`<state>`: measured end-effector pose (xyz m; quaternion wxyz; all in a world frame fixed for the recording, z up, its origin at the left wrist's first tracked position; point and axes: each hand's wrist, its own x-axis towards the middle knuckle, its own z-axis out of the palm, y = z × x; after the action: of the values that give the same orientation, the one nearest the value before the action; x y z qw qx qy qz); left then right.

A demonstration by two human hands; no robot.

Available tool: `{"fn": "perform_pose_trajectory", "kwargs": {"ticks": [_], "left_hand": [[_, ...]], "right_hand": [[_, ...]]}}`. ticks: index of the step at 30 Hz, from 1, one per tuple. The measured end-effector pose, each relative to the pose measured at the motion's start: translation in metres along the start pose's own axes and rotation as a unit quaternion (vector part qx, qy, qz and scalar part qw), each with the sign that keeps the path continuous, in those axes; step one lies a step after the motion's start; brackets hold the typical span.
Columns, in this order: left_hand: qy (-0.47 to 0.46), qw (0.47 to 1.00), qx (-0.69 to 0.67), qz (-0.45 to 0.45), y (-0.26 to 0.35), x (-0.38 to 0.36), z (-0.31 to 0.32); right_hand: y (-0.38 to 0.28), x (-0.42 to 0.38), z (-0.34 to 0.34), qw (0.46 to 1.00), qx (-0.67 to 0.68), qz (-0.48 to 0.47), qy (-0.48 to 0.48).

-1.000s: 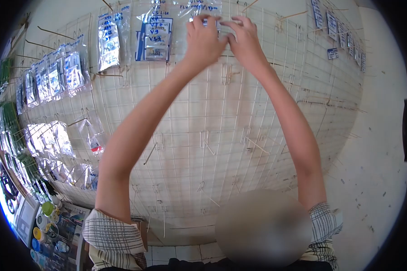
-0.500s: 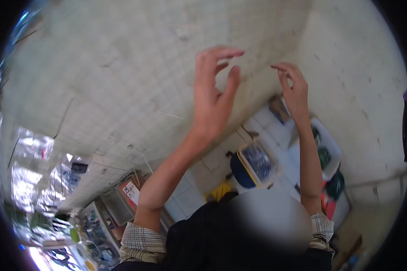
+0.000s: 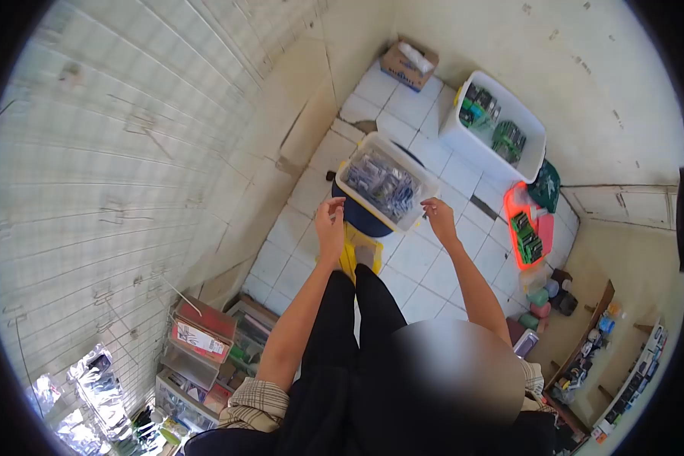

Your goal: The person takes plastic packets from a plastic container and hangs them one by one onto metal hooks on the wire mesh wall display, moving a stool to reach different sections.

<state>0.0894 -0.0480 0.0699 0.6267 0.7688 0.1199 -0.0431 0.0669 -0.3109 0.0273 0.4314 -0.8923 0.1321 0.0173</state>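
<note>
In the head view, a clear plastic bin [image 3: 425,209] full of small packets [image 3: 384,182] rests on a round dark blue seat [image 3: 365,219] in the middle. My left hand [image 3: 330,224] is by the bin's near left corner, its fingers bent and apart, with nothing held. Close to the bin's right end, my right hand [image 3: 439,219] has its fingers loosely curled and apart, also empty. Whether either hand touches the bin cannot be made out.
A large white tub [image 3: 475,144] with green packs stands at the upper right. Beside it are an orange tray [image 3: 511,209] and a cardboard box [image 3: 408,68] further back. Red boxes [image 3: 205,323] sit at lower left, shelves [image 3: 627,380] at lower right. A wire grid covers the left wall.
The view has tilted down from the wall to the floor. Both hands have lowered from in front of the wall to the two sides of the bin.
</note>
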Motion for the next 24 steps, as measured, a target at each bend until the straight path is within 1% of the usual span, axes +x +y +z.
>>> {"fn": "perform_pose_trajectory", "kwargs": {"ticks": [1, 3, 5, 6, 7, 9, 10, 12, 13, 15, 16, 18, 19, 21, 22, 24], "left_hand": [[-0.003, 1.0, 0.006, -0.014, -0.022, -0.006, 0.003], [-0.034, 0.997, 0.063, -0.027, -0.059, -0.007, 0.008], [-0.064, 0.993, 0.097, -0.032, -0.093, 0.0, 0.011], [-0.083, 0.989, 0.117, -0.026, -0.109, 0.008, 0.019], [-0.09, 0.988, 0.119, -0.033, -0.124, 0.013, 0.021], [-0.111, 0.976, 0.182, 0.036, -0.152, 0.043, 0.036], [-0.113, 0.976, 0.184, 0.033, -0.163, 0.056, 0.043], [-0.135, 0.941, 0.26, 0.167, -0.183, 0.083, 0.056], [-0.138, 0.941, 0.262, 0.165, -0.192, 0.097, 0.063], [-0.201, 0.892, 0.306, 0.265, -0.212, 0.122, 0.077], [-0.205, 0.891, 0.307, 0.263, -0.225, 0.134, 0.083], [-0.244, 0.779, 0.476, 0.328, -0.242, 0.151, 0.094], [-0.245, 0.778, 0.475, 0.328, -0.248, 0.156, 0.1], [-0.305, 0.693, 0.609, 0.236, -0.256, 0.165, 0.112], [-0.305, 0.692, 0.609, 0.24, -0.26, 0.169, 0.115], [-0.322, 0.699, 0.614, 0.175, -0.268, 0.173, 0.12]], "right_hand": [[0.015, -0.004, 0.015, 1.0, 0.02, 0.013, -0.006], [0.041, -0.003, 0.049, 0.999, 0.023, 0.032, -0.014], [0.066, -0.005, 0.083, 0.996, 0.034, 0.065, -0.051], [0.072, -0.002, 0.1, 0.993, 0.072, 0.081, -0.044], [0.08, -0.003, 0.118, 0.992, 0.071, 0.09, -0.045], [0.099, 0.015, 0.15, 0.996, 0.058, 0.054, -0.051], [0.11, 0.022, 0.165, 0.995, 0.059, 0.058, -0.052], [0.13, 0.034, 0.195, 0.996, 0.044, 0.043, -0.072], [0.141, 0.041, 0.208, 0.995, 0.045, 0.047, -0.073], [0.159, 0.052, 0.229, 0.993, 0.004, 0.028, -0.118], [0.168, 0.055, 0.239, 0.992, 0.006, 0.033, -0.118], [0.181, 0.06, 0.251, 0.986, 0.018, 0.056, -0.156], [0.186, 0.063, 0.255, 0.986, 0.018, 0.057, -0.154], [0.193, 0.069, 0.262, 0.979, 0.01, 0.087, -0.181], [0.196, 0.072, 0.266, 0.98, 0.01, 0.087, -0.177], [0.202, 0.075, 0.27, 0.981, 0.019, 0.065, -0.18]]}}
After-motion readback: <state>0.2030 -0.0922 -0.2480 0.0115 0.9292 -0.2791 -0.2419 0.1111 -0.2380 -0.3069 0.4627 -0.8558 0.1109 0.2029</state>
